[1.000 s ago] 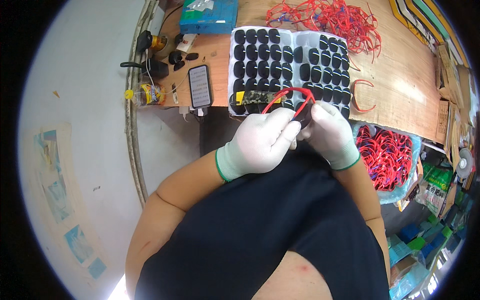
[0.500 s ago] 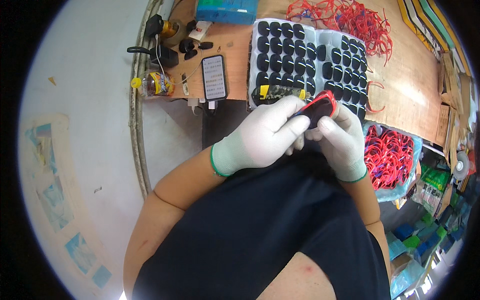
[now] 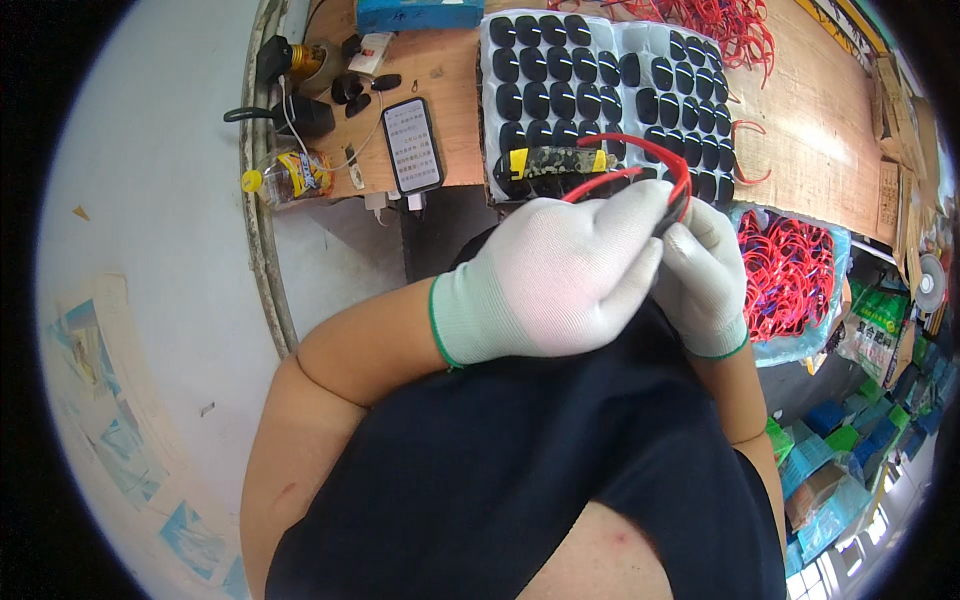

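Note:
Red-framed sunglasses [image 3: 683, 172] are pinched between my two white-gloved hands, over the table's near edge. Their curved red temples point away to the left, above the glove. My left hand [image 3: 570, 265] is closed on the frame, its thumb and fingers near a dark lens that is mostly covered. From the right, my right hand [image 3: 702, 268] grips the other side with thumb and bent fingers. Just beyond, a tray of dark lenses [image 3: 625, 68] lies on the table, lenses set in rows. A strip with yellow ends and a camouflage-like pattern [image 3: 558, 161] rests across its near part.
To the left lie a phone [image 3: 412, 146], a bottle with a yellow cap [image 3: 290, 178], a charger [image 3: 303, 116] and loose lenses [image 3: 347, 88]. A bag of red frames [image 3: 787, 275] sits at the right. More red frames [image 3: 735, 35] are heaped at the back, near a blue box [image 3: 420, 14].
The sunglasses have been turned, so the temples now show pointing away and the lens is mostly hidden. My left hand has shifted right and rolled, showing its back. The view has shifted slightly.

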`<state>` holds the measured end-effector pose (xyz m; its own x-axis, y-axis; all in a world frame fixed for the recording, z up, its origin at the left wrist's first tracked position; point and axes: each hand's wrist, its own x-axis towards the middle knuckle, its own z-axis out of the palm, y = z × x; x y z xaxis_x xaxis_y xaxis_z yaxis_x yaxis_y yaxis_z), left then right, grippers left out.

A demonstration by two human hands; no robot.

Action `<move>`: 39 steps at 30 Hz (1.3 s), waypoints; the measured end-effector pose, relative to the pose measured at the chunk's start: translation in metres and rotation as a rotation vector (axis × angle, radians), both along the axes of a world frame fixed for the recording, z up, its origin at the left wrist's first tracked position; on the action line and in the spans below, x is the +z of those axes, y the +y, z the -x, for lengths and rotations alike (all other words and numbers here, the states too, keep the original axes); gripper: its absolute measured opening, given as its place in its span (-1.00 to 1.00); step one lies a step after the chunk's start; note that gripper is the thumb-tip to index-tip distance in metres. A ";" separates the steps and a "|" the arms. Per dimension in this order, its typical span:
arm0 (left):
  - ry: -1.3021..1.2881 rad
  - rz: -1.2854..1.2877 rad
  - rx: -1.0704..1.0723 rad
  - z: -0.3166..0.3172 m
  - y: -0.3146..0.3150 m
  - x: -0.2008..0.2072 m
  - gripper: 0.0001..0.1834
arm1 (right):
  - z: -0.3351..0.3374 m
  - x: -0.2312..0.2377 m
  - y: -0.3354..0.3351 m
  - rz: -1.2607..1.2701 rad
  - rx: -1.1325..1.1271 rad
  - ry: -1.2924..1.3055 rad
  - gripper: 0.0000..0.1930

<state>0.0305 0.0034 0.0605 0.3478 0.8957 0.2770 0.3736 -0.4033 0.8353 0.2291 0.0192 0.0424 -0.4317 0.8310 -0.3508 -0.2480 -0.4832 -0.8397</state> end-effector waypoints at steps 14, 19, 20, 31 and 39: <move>-0.291 0.625 -0.114 0.013 0.111 -0.043 -0.75 | -0.059 0.000 0.050 -0.616 0.342 -0.395 -0.85; 0.236 0.600 0.684 0.120 0.216 -0.215 -0.26 | -0.094 0.003 0.070 -0.416 0.348 -0.399 -0.50; 0.145 0.678 0.744 0.158 0.204 -0.269 -0.21 | -0.102 -0.003 0.072 -0.507 0.381 -0.416 -0.34; -0.598 0.771 1.043 0.105 0.184 -0.156 -0.84 | -0.129 -0.037 0.102 -0.439 0.215 -0.155 -0.47; -0.851 1.111 0.131 -0.057 0.087 -0.052 -0.74 | -0.078 -0.011 0.095 -0.385 0.306 -0.285 -0.65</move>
